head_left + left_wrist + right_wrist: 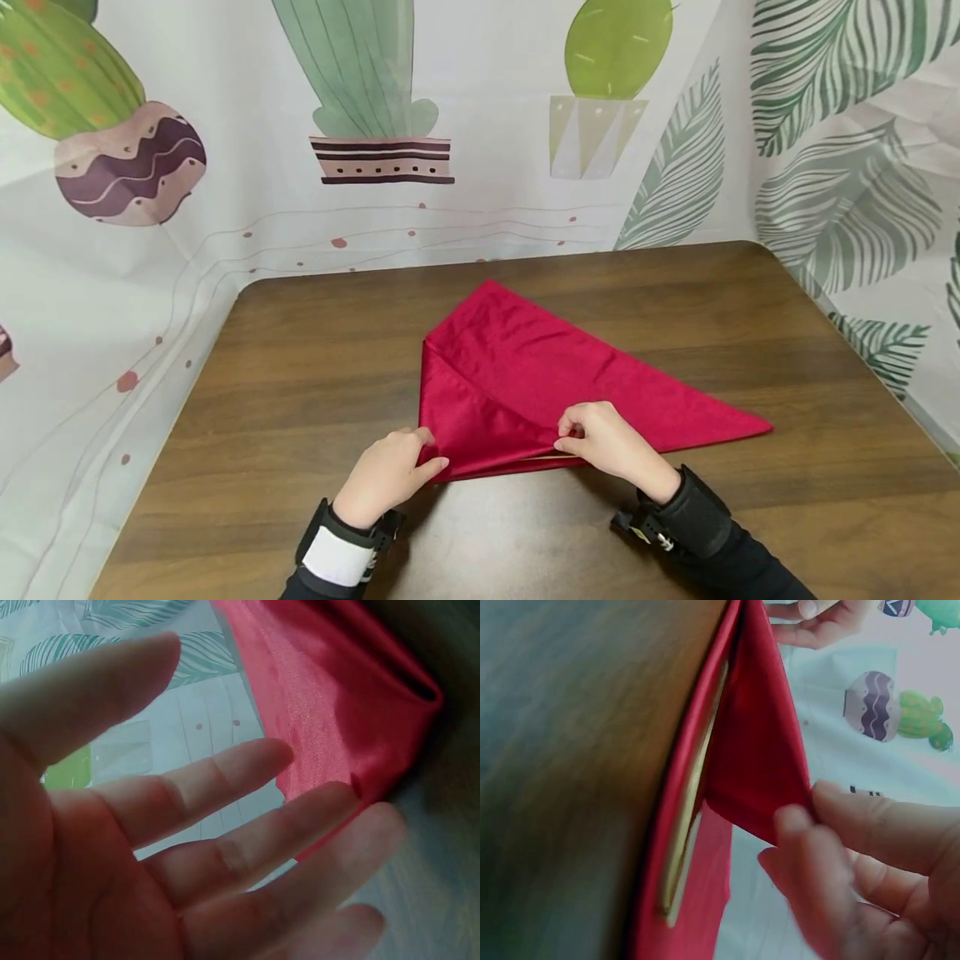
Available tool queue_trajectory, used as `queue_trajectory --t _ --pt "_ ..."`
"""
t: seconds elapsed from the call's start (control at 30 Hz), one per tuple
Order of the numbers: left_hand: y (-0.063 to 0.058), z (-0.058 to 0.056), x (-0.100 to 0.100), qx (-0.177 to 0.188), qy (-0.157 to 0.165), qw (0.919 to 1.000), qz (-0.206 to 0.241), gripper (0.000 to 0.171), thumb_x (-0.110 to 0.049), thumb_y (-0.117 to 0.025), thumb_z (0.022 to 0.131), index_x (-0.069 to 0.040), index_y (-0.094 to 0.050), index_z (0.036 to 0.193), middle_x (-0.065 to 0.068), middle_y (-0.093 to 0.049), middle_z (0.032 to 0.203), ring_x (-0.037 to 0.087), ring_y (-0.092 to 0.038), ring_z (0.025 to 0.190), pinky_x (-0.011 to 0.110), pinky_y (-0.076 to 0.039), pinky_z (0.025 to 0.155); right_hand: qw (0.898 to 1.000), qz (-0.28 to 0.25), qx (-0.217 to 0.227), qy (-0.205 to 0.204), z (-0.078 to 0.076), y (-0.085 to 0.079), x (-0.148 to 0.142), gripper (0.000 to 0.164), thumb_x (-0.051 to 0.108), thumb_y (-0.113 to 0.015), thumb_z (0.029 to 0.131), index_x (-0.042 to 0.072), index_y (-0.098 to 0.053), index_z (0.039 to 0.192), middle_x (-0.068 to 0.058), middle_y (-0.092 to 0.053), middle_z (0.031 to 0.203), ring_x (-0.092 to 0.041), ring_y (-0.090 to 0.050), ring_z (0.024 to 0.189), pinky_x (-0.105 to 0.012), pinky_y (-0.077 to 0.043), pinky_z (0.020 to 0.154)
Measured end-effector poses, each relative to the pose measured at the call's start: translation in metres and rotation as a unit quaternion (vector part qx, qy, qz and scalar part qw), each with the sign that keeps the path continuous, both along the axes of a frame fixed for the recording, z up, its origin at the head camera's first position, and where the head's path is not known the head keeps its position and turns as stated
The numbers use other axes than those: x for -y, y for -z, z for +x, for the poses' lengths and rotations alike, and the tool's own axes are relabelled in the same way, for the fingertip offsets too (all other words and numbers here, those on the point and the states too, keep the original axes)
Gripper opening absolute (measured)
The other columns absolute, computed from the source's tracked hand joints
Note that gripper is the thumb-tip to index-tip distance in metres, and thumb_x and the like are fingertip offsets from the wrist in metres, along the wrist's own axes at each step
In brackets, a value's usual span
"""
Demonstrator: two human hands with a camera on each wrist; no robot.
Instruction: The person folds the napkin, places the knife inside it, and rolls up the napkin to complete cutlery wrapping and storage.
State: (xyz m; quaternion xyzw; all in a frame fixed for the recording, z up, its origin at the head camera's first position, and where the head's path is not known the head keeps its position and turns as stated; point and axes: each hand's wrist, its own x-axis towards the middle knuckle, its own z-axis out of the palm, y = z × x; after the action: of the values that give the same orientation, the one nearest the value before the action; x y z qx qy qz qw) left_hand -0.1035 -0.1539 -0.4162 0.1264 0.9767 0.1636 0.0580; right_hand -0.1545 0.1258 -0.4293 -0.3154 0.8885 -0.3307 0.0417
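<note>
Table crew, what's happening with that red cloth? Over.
Right hand pinching a flap of red cloth. Left hand at its near-left corner. Gold edge showing beneath flap. Nothing seen blocking.

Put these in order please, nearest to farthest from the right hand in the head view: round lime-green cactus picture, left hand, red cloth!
1. Red cloth: pinched by the right hand.
2. Left hand: at the cloth's near left corner.
3. Round lime-green cactus picture: on the backdrop beyond the table.
</note>
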Motion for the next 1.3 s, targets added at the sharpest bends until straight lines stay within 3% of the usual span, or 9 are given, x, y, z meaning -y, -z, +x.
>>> queue_trajectory --t 0.2,0.47,0.73,1.03,1.2,1.3 --pt "0.000 -0.001 0.000 0.006 0.005 1.0000 -0.006 0.019 -0.024 -0.066 0.077 -0.006 -0.058 0.077 0.002 -0.054 0.065 0.018 -0.053 0.061 0.032 -0.044 0.056 0.998 0.033 0.042 -0.041 -0.005 0.007 -0.007 0.017 0.007 -0.068 0.072 0.015 -0.057 0.063 0.013 -0.047 0.058 -0.001 -0.039 0.052 -0.020 -0.037 0.049" --pt "-0.002 0.003 -0.002 0.016 0.024 0.9996 -0.007 0.021 -0.024 -0.066 0.077 -0.006 -0.056 0.074 0.001 -0.046 0.061 0.017 -0.049 0.059 0.031 -0.041 0.053 0.994 0.096 0.026 -0.043 -0.005 0.013 -0.010 0.024 0.012 -0.071 0.068 0.021 -0.054 0.053 0.017 -0.044 0.055 -0.002 -0.042 0.057 -0.021 -0.036 0.054" --pt "0.001 0.007 -0.003 -0.002 0.044 0.9990 -0.008 0.022 -0.025 -0.068 0.074 -0.006 -0.056 0.075 0.003 -0.047 0.069 0.020 -0.053 0.066 0.035 -0.044 0.058 0.992 0.106 0.034 -0.059 -0.005 0.010 -0.012 0.025 0.008 -0.070 0.068 0.018 -0.052 0.052 0.014 -0.043 0.054 -0.003 -0.041 0.056 -0.020 -0.037 0.053" --pt "0.002 0.007 -0.005 -0.009 0.064 0.9976 -0.025 0.024 -0.027 -0.068 0.074 -0.005 -0.058 0.071 0.003 -0.044 0.069 0.020 -0.046 0.066 0.035 -0.042 0.058 0.991 0.108 0.043 -0.064 -0.008 0.012 -0.012 0.026 0.006 -0.069 0.069 0.016 -0.050 0.054 0.013 -0.043 0.053 -0.004 -0.041 0.055 -0.020 -0.037 0.053" --pt "0.005 0.009 -0.009 -0.021 0.123 0.9915 -0.036 0.026 -0.029 -0.069 0.073 -0.004 -0.065 0.083 0.007 -0.051 0.084 0.024 -0.049 0.079 0.037 -0.045 0.068 0.991 0.110 0.050 -0.057 -0.008 0.013 -0.011 0.027 0.005 -0.070 0.069 0.015 -0.047 0.059 0.011 -0.041 0.054 -0.005 -0.040 0.056 -0.021 -0.036 0.053" --pt "0.006 0.011 -0.012 -0.002 0.164 0.9855 -0.045 0.034 -0.031 -0.068 0.073 -0.006 -0.066 0.096 0.014 -0.054 0.104 0.030 -0.052 0.095 0.040 -0.044 0.079 0.991 0.109 0.054 -0.052 -0.008 0.013 -0.011 0.027 0.005 -0.071 0.069 0.014 -0.046 0.062 0.010 -0.040 0.055 -0.006 -0.039 0.055 -0.021 -0.036 0.052"
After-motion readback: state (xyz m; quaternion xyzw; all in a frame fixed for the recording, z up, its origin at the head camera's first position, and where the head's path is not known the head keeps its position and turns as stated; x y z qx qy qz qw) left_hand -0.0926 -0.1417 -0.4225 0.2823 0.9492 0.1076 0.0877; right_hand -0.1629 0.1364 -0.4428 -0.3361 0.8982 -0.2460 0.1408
